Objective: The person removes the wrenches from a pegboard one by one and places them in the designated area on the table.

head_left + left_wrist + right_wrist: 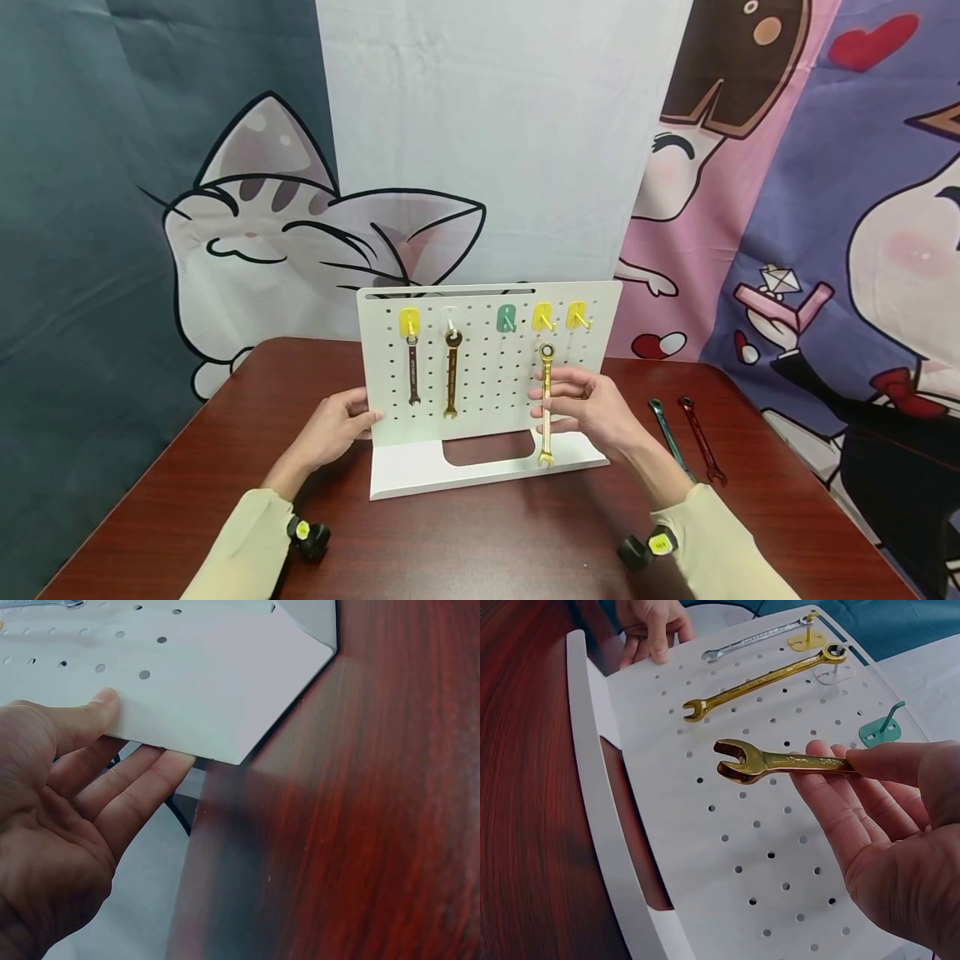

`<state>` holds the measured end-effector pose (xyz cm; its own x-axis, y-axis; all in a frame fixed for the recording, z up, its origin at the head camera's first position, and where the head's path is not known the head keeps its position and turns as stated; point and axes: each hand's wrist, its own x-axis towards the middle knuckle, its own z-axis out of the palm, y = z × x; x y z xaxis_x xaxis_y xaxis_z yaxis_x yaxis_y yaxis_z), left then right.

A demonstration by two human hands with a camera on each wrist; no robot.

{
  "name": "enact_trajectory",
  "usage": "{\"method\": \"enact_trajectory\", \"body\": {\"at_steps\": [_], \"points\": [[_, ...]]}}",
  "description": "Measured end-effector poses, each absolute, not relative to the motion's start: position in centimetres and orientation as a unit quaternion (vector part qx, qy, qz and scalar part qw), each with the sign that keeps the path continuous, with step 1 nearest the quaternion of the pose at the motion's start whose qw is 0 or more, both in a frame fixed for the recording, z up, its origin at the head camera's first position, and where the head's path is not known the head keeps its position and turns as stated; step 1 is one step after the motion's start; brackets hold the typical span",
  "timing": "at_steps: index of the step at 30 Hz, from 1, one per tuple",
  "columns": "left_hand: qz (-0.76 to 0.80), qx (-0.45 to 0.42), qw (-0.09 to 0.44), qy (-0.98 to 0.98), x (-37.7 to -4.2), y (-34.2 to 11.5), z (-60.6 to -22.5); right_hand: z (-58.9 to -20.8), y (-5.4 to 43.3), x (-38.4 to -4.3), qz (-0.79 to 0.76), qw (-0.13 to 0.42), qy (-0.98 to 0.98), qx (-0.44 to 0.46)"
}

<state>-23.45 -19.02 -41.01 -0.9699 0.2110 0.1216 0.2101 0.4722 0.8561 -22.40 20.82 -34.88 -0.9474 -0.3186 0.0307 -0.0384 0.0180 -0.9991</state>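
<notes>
My right hand (596,408) pinches a gold combination wrench (547,408) between thumb and fingers, in front of the white pegboard (487,367). Its ring end points up; in the right wrist view the open end (739,761) juts out past the fingers, clear of any hook. My left hand (337,429) grips the board's left edge, thumb on the front face and fingers behind, as the left wrist view shows. Two wrenches hang on the left: a small silver one (754,639) from a yellow hook (409,322), and a larger gold one (761,680) from a clear hook (834,673).
Right of centre, the board carries a green hook (506,317) and two yellow hooks, one (543,316) beside the other (577,315), all bare. A green wrench (670,433) and a red wrench (702,437) lie on the table (480,550) at the right. Printed cloth hangs behind.
</notes>
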Motion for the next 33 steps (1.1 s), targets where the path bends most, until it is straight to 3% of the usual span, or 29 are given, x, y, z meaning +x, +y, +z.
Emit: {"method": "enact_trajectory", "body": {"at_steps": [33], "points": [[0.5, 0.12, -0.001, 0.858, -23.5, -19.0, -41.0, -37.0, 23.4, -22.7, -0.695, 0.101, 0.705, -0.1]]}}
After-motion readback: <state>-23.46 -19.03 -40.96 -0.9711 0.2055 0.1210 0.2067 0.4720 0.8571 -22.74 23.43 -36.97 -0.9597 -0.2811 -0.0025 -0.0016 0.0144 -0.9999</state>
